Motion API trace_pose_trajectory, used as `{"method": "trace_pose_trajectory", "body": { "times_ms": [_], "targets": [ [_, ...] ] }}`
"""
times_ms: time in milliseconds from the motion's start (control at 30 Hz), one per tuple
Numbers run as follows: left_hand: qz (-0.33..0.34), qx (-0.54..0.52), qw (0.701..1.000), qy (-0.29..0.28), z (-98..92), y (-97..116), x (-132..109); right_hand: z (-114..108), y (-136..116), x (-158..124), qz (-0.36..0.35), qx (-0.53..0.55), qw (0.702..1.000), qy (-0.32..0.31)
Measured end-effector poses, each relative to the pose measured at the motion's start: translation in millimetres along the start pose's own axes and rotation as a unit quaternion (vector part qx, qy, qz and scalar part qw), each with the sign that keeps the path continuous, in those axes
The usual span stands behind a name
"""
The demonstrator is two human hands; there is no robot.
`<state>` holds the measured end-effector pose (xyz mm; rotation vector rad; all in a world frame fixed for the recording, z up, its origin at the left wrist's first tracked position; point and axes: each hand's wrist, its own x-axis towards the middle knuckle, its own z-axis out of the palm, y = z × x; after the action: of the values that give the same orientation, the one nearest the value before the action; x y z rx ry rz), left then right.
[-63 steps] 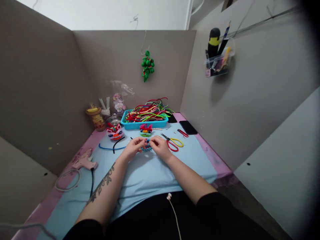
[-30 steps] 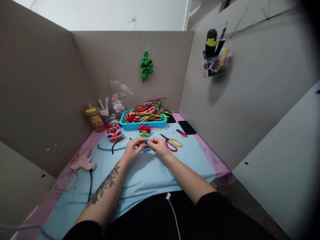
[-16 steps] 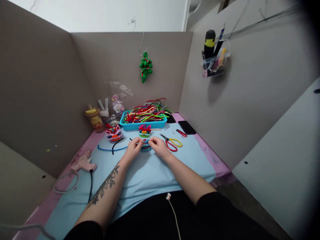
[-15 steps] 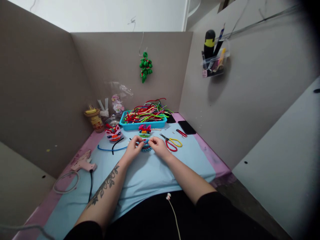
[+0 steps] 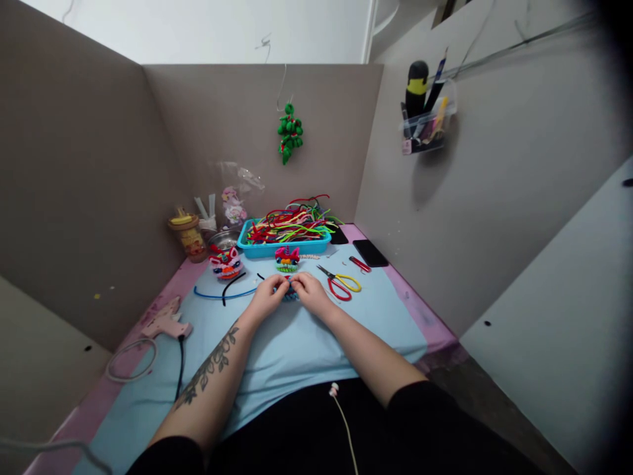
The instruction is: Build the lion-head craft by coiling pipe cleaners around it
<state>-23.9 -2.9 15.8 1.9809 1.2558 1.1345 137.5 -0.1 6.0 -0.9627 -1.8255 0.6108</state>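
My left hand (image 5: 270,293) and my right hand (image 5: 308,290) meet over the middle of the table, both pinching a small blue pipe-cleaner figure (image 5: 290,297) with a bit of red at its top. Fingers hide most of the figure. Just behind it stands a finished-looking red, orange and green pipe-cleaner head (image 5: 287,259). Another pink, white and orange pipe-cleaner head (image 5: 226,264) sits further left. A blue pipe cleaner (image 5: 222,296) and a bent black one (image 5: 231,287) lie beside my left hand. Scissors (image 5: 341,282) with one red and one yellow handle rest right of my right hand.
A turquoise tray (image 5: 281,250) heaped with coloured pipe cleaners stands at the back. A pink glue gun (image 5: 165,323) with its cord lies left. A red cutter (image 5: 359,264) and a black phone (image 5: 370,253) are at right. A cup (image 5: 188,236) stands back left; partitions enclose the table.
My fingers have drawn closer together over the blue figure, covering more of it. The left hand has turned slightly inward; the things on the table stay put.
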Motion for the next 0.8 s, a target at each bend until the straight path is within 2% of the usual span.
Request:
{"method": "trace_pose_trajectory", "body": {
  "times_ms": [133, 400, 633, 733, 800],
  "targets": [
    [-0.03, -0.038, 0.998, 0.033, 0.8, 4.0, 0.8, 3.4, -3.1, 0.5, 0.072, 0.093, 0.993, -0.001],
    [-0.04, -0.091, 0.995, -0.01, 1.4, 6.3, -0.4, 1.5, -6.7, 0.9, 0.116, 0.18, 0.977, 0.013],
    [-0.045, -0.105, 0.993, -0.007, 0.2, 7.1, -0.3, 1.3, -3.1, -0.3, 0.102, 0.153, 0.983, -0.011],
    [-0.056, -0.126, 0.99, 0.006, 0.8, 7.3, 0.0, 1.0, -6.5, -2.2, 0.071, 0.114, 0.991, 0.022],
    [-0.064, -0.152, 0.986, 0.02, 0.7, 8.8, -0.2, 0.6, -8.8, -4.4, 0.024, 0.065, 0.996, 0.056]
  ]
}}
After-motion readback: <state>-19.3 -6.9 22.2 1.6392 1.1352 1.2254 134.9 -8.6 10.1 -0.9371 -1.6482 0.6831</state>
